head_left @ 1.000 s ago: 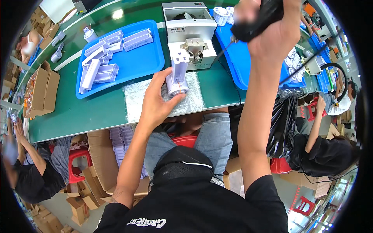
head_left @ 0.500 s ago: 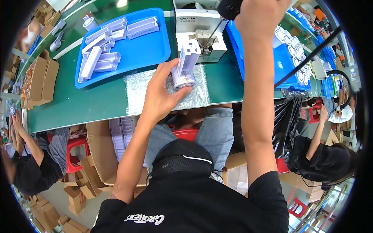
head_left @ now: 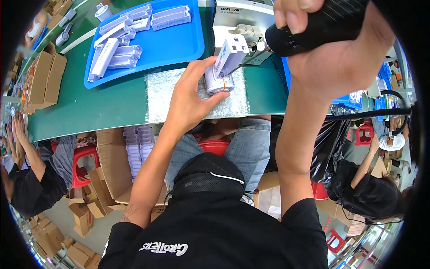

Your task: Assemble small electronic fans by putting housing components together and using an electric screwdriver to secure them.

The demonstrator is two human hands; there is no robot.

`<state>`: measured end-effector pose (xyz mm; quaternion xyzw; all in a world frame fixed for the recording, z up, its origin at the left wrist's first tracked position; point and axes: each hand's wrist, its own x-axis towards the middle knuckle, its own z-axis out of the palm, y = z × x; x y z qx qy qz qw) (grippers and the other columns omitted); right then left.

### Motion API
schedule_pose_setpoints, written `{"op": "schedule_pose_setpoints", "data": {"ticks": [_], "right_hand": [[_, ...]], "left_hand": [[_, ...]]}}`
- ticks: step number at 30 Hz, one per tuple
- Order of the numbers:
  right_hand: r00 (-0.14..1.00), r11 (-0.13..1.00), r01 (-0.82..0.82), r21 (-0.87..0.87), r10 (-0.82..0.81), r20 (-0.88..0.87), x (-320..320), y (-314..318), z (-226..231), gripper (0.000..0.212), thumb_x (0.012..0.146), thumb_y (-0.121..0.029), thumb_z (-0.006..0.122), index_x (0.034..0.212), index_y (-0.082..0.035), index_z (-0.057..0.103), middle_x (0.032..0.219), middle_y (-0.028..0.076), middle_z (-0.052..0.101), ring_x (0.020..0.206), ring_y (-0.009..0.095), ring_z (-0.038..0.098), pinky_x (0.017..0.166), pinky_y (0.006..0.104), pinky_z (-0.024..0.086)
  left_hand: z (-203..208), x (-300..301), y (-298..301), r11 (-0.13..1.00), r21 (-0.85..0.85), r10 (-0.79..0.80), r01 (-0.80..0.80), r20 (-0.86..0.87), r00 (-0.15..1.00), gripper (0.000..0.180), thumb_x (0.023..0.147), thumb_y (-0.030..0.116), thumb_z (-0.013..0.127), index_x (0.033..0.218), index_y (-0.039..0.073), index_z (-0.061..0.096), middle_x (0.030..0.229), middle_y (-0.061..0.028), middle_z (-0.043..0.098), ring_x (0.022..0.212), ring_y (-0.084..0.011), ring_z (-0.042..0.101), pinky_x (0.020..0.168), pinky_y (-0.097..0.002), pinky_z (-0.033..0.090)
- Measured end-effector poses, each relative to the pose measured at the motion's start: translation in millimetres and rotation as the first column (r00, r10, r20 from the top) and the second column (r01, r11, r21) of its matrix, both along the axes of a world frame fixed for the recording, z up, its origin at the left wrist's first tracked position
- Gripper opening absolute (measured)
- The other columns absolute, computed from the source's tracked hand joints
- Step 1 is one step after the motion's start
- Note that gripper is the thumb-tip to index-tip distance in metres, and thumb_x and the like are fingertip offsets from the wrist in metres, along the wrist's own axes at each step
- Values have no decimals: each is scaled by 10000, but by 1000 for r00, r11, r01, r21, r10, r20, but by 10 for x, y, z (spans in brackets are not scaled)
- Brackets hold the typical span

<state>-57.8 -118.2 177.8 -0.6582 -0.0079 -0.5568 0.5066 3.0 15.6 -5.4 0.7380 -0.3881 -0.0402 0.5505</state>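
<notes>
The left hand, at the centre of the frame, grips the pale housing between thumb and fingers: the thumb lies along the front of its round base, the fingers wrap its left side. The housing stands on the bubble wrap just above the middle of the frame, its tall channel leaning a little to the right. An orange wire loops down the front of the base.

At the upper right, the right hand is closed around a black driver. The thin shaft slants down and left to the foot of the channel — whether its tip touches anything there I cannot tell.

A blue tray fills the upper left, with pale channel pieces lying in it, some stacked at angles. At the top centre, right behind the housing, stands a metal machine. An open carton sits at the left on the green table. Below the table edge, left of centre, a larger box stands beside rows of pale parts — and a black bag hangs at the right.
</notes>
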Motion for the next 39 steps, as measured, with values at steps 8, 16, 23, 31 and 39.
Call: {"op": "schedule_pose_setpoints", "data": {"ticks": [8, 16, 23, 31, 39], "right_hand": [[999, 999, -37, 21, 38, -31, 108, 83, -48, 570, 1116, -518, 522, 1277, 28, 537, 631, 49, 573, 402, 117, 523, 389, 259, 453], [996, 990, -81, 116, 84, -22, 98, 89, -27, 583, 1120, -504, 517, 1322, 43, 493, 631, 55, 575, 406, 121, 533, 399, 256, 466], [916, 962, -261, -86, 275, 293, 62, -509, 247, 631, 1127, -516, 485, 1367, 68, 477, 631, 21, 578, 416, 99, 547, 374, 245, 493], [953, 968, -184, -168, 218, 211, 542, -627, -46, 325, 1110, -327, 630, 1187, -17, 690, 664, 38, 613, 450, 91, 552, 400, 229, 430], [981, 989, -108, -102, 122, 148, 456, -440, 0, 370, 1115, -350, 611, 1224, 0, 661, 643, 25, 599, 434, 90, 539, 396, 241, 433]], "left_hand": [[-13, 6, -1, 1000, -23, 1, -1, 20, 1000, 734, 759, 70, 922, 1418, 24, 602, 1321, -145, 661, 1213, -319, 667, 1059, -396, 521], [44, -5, -1, 1000, -27, 5, -6, -19, 1000, 700, 747, 57, 920, 1381, 51, 623, 1303, -153, 664, 1202, -368, 661, 1019, -412, 525], [63, -4, -15, 999, 33, 6, -6, -9, 1000, 702, 754, 53, 911, 1382, -4, 603, 1293, -148, 647, 1206, -290, 657, 1079, -379, 500], [28, 28, 17, 1000, 16, -7, 7, -50, 999, 707, 754, 60, 911, 1389, 13, 604, 1330, -183, 644, 1232, -375, 654, 1060, -409, 513], [42, 40, 32, 1000, -5, 10, -10, -37, 999, 710, 749, 56, 910, 1394, 40, 614, 1331, -162, 652, 1228, -371, 655, 1043, -410, 521]]}}
